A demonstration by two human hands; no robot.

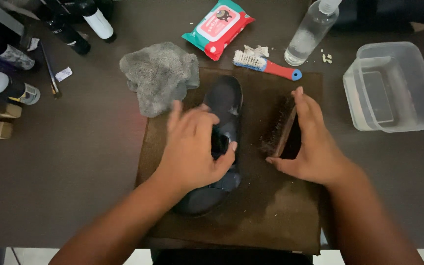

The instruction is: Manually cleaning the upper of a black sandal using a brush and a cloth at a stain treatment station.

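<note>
A: Logging from the head view. What has the left hand [192, 147] got?

B: I see it laid over the middle of a dark shoe [224, 127], fingers [222, 157] curled round the upper and gripping it. The shoe lies flat on a brown mat [271, 206], toe pointing away from the fingers, heel tucked under the wrist.

A: And the right hand [310, 142]?

B: It clasps a dark-bristled wooden brush [283, 132], thumb at the near end, fingers [300, 105] stretched along the far side. The brush rests on the mat just right of the shoe, apart from it; bristles face the left hand.

A: Surroundings?

B: Beyond the left fingers, a grey cloth [160, 73] half on the mat, touching the shoe's toe. Beyond the right fingers, a small white-bristled brush with red handle [266, 65], then a wipes packet [218, 27] and a clear bottle [312, 32]. Right of the right hand, well apart, a clear plastic tub [393, 88] on the worktop [74, 162]. Far left of the left hand, several dark bottles [69, 34].
</note>
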